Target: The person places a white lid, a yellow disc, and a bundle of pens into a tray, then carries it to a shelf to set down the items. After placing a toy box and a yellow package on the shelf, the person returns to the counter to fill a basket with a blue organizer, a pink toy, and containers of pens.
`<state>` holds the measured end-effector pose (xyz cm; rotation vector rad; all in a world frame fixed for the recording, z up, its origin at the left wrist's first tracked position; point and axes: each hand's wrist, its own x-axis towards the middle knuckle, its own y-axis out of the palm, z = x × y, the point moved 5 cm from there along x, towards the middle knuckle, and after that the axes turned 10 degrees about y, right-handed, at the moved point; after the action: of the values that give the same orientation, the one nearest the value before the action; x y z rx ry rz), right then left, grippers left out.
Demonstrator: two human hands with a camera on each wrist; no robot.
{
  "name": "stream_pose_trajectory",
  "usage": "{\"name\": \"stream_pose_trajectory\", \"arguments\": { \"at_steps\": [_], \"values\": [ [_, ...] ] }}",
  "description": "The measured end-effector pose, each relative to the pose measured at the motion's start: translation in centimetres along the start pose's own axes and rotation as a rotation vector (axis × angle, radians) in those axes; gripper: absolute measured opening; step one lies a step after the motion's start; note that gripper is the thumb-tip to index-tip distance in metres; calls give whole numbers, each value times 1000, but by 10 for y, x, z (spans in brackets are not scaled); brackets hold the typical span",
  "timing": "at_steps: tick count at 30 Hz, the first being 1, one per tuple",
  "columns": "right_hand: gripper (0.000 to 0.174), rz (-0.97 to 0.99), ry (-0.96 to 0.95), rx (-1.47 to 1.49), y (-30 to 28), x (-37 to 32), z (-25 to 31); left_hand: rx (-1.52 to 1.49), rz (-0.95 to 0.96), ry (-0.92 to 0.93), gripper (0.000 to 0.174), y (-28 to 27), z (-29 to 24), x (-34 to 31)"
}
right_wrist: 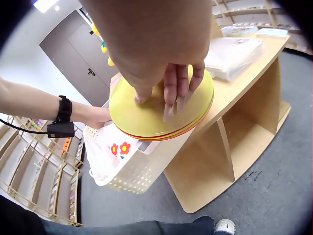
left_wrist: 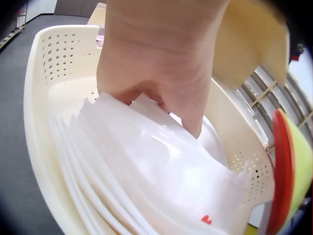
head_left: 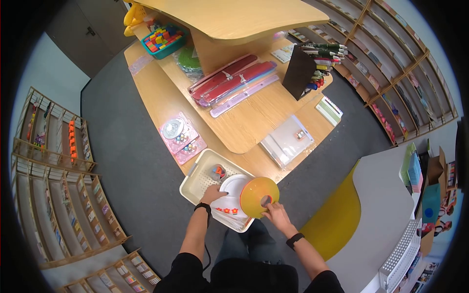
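The cream perforated basket (head_left: 191,181) holds white plastic packets (left_wrist: 146,161) printed with red flowers, a white round item (head_left: 233,184) and a small grey-and-orange item (head_left: 218,172). My left hand (head_left: 213,194) reaches into it, fingers bent over the top edges of the packets (head_left: 225,207); the fingertips are partly hidden in the left wrist view. Over the basket's right side, my right hand (head_left: 278,217) grips a stack of yellow and red discs (head_left: 252,194) at the centre hole. In the right wrist view its fingers dip into the middle of the top yellow disc (right_wrist: 146,115).
Beyond the basket stands a wooden table (head_left: 215,132) with pink packs (head_left: 181,138), red bundles (head_left: 234,80), a clear packet (head_left: 288,141) and a dark pen holder (head_left: 299,73). A grey-and-yellow counter (head_left: 376,195) is at the right, shelves (head_left: 63,205) at the left.
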<state>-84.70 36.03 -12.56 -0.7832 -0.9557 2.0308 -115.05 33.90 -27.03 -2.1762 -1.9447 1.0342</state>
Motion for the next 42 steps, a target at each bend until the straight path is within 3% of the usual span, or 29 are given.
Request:
{"name": "stream_pose_trajectory", "arguments": {
  "at_steps": [2,4,5,9,16,21,24,26,27,30,38,42],
  "values": [
    [27,1,-11,20,11,2,-3,23,-6,37,34,-8,-32,-4],
    [28,-1,-30,41,14,4,1,157,-99,314,30,-8,-43,-6],
    [29,31,-3,39,14,5,2,181,-160,338,27,-5,-41,-6],
    [32,63,-17,24,11,10,0,129,-82,285,25,-18,-100,-38],
    [36,38,-80,2,-29,25,33,82,-330,355,30,-74,-138,-92],
    [39,16,-220,12,-56,53,110,-100,-537,362,30,-131,-135,-125],
    [42,-19,-359,-36,-51,75,176,-257,-600,325,31,-160,-108,-134],
    [42,-80,-475,-146,-40,89,228,-585,-644,412,31,-178,-80,-135],
    [44,-93,-487,-169,-32,97,251,-707,-580,393,32,-192,-91,-154],
    [46,-61,-378,-276,-9,115,319,-931,-608,361,30,-235,-45,-172],
    [54,-94,-435,-322,41,146,458,-1193,-598,292,37,-332,20,-220],
    [53,-83,-472,-388,61,159,486,-1238,-628,257,37,-352,41,-229]
  ]
}}
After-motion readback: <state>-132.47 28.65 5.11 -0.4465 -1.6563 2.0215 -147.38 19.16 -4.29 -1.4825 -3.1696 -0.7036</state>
